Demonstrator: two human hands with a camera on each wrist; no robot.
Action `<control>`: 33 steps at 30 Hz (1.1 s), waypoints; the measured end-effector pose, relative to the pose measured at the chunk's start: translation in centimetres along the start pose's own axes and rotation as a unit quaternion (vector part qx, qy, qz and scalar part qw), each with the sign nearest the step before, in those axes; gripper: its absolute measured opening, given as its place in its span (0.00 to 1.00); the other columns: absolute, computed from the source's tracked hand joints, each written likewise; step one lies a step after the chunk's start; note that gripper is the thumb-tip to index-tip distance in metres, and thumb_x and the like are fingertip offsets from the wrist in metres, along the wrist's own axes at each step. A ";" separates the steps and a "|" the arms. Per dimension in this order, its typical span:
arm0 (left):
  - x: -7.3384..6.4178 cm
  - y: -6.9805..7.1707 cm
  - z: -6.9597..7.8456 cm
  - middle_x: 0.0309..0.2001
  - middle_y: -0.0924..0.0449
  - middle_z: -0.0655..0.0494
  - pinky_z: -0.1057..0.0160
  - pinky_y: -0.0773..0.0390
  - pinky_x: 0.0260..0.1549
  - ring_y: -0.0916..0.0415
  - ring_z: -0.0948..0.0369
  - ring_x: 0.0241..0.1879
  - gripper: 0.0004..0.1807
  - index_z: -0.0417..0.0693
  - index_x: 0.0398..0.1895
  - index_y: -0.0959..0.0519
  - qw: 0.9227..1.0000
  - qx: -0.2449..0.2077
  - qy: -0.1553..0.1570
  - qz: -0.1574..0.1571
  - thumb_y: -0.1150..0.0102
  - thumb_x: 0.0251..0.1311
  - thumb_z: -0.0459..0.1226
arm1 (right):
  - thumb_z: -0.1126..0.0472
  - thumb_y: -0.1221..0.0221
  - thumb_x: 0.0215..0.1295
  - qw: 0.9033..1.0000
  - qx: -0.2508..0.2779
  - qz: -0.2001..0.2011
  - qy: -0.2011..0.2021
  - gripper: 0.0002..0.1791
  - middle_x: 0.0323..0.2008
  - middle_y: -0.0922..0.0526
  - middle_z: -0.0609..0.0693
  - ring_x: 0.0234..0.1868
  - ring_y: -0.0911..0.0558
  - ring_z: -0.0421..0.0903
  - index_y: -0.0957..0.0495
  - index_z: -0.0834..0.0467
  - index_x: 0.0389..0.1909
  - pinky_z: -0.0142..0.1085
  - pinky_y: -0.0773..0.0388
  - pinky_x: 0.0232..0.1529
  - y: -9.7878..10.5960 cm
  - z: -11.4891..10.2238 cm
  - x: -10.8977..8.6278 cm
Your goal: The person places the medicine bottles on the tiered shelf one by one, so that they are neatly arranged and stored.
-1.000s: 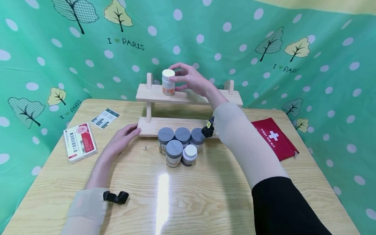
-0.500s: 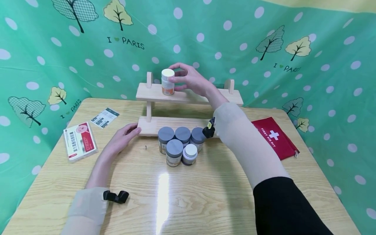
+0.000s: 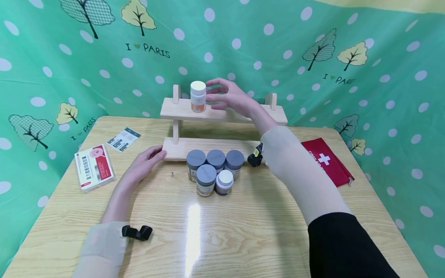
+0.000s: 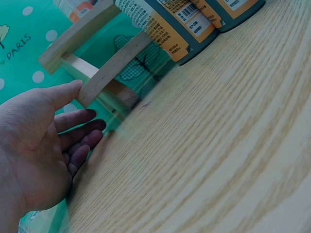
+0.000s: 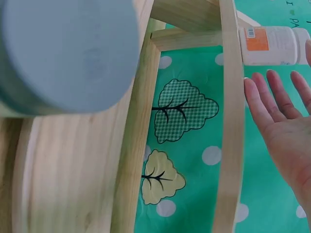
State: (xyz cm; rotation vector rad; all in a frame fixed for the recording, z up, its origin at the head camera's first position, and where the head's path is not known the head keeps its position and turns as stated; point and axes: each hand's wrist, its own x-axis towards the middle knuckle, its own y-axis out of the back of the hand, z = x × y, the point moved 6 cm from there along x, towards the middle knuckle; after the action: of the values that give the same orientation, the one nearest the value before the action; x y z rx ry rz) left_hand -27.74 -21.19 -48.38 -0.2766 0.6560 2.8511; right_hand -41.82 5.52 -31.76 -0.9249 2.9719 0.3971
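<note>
A small white bottle [image 3: 198, 96] with an orange label band stands upright on the left part of the upper board of a wooden two-tier shelf [image 3: 236, 114]. My right hand [image 3: 231, 96] is just right of the bottle, fingers spread and holding nothing. In the right wrist view, its fingertips [image 5: 249, 85] are beside the upper board, near the bottle. My left hand [image 3: 146, 162] is at the left end of the lower board. The left wrist view shows its thumb [image 4: 68, 92] touching the board's end, with the other fingers loosely bent below.
Several grey-lidded jars [image 3: 206, 181] and a white-capped bottle [image 3: 224, 182] stand grouped before the shelf. A white-and-red box [image 3: 94, 166] and a printed card [image 3: 124, 139] lie left. A red first aid pouch [image 3: 328, 162] lies right, partly behind the right forearm.
My right hand has let go of the white bottle and drawn back a little to the right. The bottle stays on the upper board, and my left hand holds its place.
</note>
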 end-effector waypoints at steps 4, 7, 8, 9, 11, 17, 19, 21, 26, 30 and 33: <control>-0.1 0.1 0.0 0.81 0.47 0.38 0.36 0.49 0.80 0.52 0.39 0.82 0.46 0.45 0.82 0.47 1.000 0.004 0.000 0.002 0.52 0.74 0.63 | 0.59 0.37 0.71 1.000 0.011 0.006 0.012 0.30 0.69 0.28 0.60 0.68 0.23 0.54 0.32 0.55 0.71 0.46 0.18 0.65 0.4 0.6 -0.6; -0.2 0.1 0.1 0.81 0.47 0.38 0.36 0.49 0.80 0.53 0.39 0.82 0.45 0.45 0.82 0.47 1.000 0.007 -0.001 0.002 0.52 0.74 0.62 | 0.58 0.39 0.72 1.000 0.014 0.010 0.025 0.29 0.69 0.28 0.61 0.67 0.22 0.57 0.33 0.57 0.72 0.46 0.18 0.65 0.6 0.9 -1.2; -0.2 0.1 0.1 0.81 0.47 0.38 0.36 0.49 0.80 0.53 0.39 0.82 0.45 0.45 0.82 0.47 1.000 0.009 -0.001 0.003 0.53 0.74 0.63 | 0.58 0.39 0.73 0.999 0.016 0.012 0.028 0.30 0.69 0.28 0.62 0.67 0.22 0.57 0.34 0.58 0.72 0.46 0.18 0.66 0.7 1.0 -1.5; -0.2 0.1 0.1 0.81 0.46 0.38 0.36 0.49 0.80 0.52 0.39 0.82 0.45 0.45 0.82 0.46 1.000 0.011 -0.001 0.003 0.53 0.74 0.63 | 0.58 0.39 0.73 0.999 0.019 0.015 0.032 0.30 0.68 0.28 0.62 0.66 0.21 0.58 0.34 0.59 0.72 0.46 0.18 0.66 0.7 1.2 -1.8; -0.2 0.1 0.1 0.81 0.46 0.38 0.36 0.48 0.79 0.52 0.39 0.82 0.45 0.45 0.82 0.46 1.000 0.015 -0.001 0.004 0.53 0.74 0.63 | 0.58 0.40 0.73 0.999 0.026 0.020 0.039 0.31 0.69 0.28 0.63 0.66 0.21 0.58 0.35 0.60 0.73 0.47 0.19 0.66 0.9 1.4 -2.2; -0.2 0.0 -0.1 0.82 0.47 0.38 0.36 0.50 0.80 0.54 0.39 0.82 0.45 0.45 0.83 0.47 1.000 0.002 -0.001 0.002 0.53 0.74 0.62 | 0.58 0.40 0.73 0.996 0.052 0.040 0.061 0.25 0.68 0.27 0.65 0.65 0.20 0.58 0.29 0.58 0.68 0.48 0.19 0.67 1.3 2.3 -3.7; -0.2 0.0 -0.1 0.82 0.48 0.38 0.36 0.50 0.80 0.54 0.39 0.82 0.45 0.45 0.83 0.48 1.000 -0.004 -0.001 0.000 0.53 0.75 0.62 | 0.58 0.40 0.74 0.995 0.055 0.049 0.072 0.23 0.66 0.25 0.64 0.64 0.19 0.59 0.28 0.58 0.67 0.48 0.18 0.66 1.4 2.5 -4.3; -0.1 0.0 -0.2 0.82 0.48 0.38 0.36 0.50 0.80 0.55 0.39 0.82 0.45 0.46 0.83 0.48 1.000 -0.004 -0.001 -0.001 0.53 0.75 0.62 | 0.58 0.40 0.74 0.993 0.057 0.061 0.083 0.22 0.64 0.22 0.62 0.63 0.18 0.58 0.26 0.57 0.65 0.48 0.17 0.64 1.6 2.8 -4.9; 0.0 0.1 -0.2 0.82 0.48 0.39 0.36 0.51 0.80 0.55 0.39 0.82 0.44 0.46 0.83 0.47 1.000 0.004 -0.002 0.003 0.53 0.74 0.62 | 0.59 0.42 0.74 0.988 0.069 0.082 0.114 0.21 0.59 0.19 0.59 0.59 0.16 0.55 0.25 0.60 0.64 0.46 0.14 0.59 2.1 3.2 -6.3; 0.0 0.1 -0.3 0.82 0.48 0.39 0.36 0.51 0.80 0.55 0.39 0.82 0.44 0.46 0.83 0.47 1.000 0.003 -0.003 0.002 0.52 0.74 0.62 | 0.59 0.43 0.74 0.984 0.075 0.094 0.134 0.22 0.55 0.17 0.56 0.56 0.15 0.51 0.26 0.64 0.64 0.43 0.14 0.58 2.3 3.6 -7.5; 0.0 0.0 -0.2 0.82 0.47 0.39 0.36 0.51 0.80 0.54 0.39 0.82 0.44 0.46 0.82 0.46 1.000 -0.001 -0.004 0.002 0.52 0.74 0.62 | 0.60 0.44 0.74 0.981 0.079 0.102 0.147 0.22 0.53 0.16 0.55 0.54 0.14 0.50 0.26 0.66 0.64 0.42 0.14 0.57 2.3 3.9 -8.7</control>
State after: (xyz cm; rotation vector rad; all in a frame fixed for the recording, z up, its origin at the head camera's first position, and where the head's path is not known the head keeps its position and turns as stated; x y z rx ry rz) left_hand -27.72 -21.30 -48.56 -0.2647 0.6535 2.8550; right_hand -36.21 13.09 -34.32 -0.7218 3.3175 0.0207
